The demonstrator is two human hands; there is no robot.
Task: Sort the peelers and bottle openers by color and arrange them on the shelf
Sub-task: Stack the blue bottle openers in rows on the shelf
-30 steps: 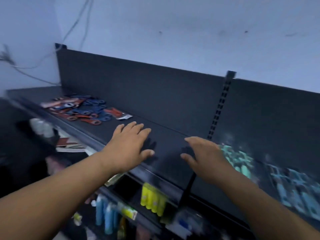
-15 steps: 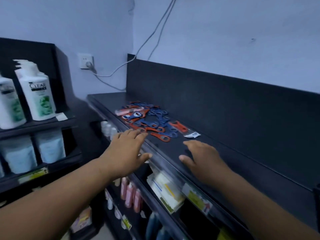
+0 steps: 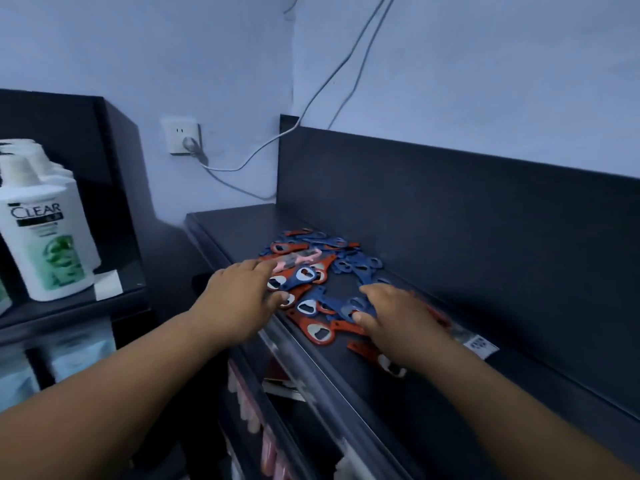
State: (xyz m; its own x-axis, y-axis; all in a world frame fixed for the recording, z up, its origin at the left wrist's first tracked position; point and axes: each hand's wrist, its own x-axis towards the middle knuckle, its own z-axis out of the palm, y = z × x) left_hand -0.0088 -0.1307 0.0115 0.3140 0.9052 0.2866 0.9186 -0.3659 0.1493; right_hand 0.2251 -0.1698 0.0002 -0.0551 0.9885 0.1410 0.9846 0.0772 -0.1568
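You are starting the sorting step: red & blue bottle openers (image 3: pixel 311 275) are lying mixed in one pile on the shelf (image 3: pixel 415 393), your left hand (image 3: pixel 239 299) is resting open at its edge, your right hand (image 3: pixel 398 320) is covering blue ones, grip I cannot tell, so next move is needing 1 colour pulled apart.

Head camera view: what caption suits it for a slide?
The left hand and right hand spread over a jumbled pile of red and blue bottle openers on a shelf.
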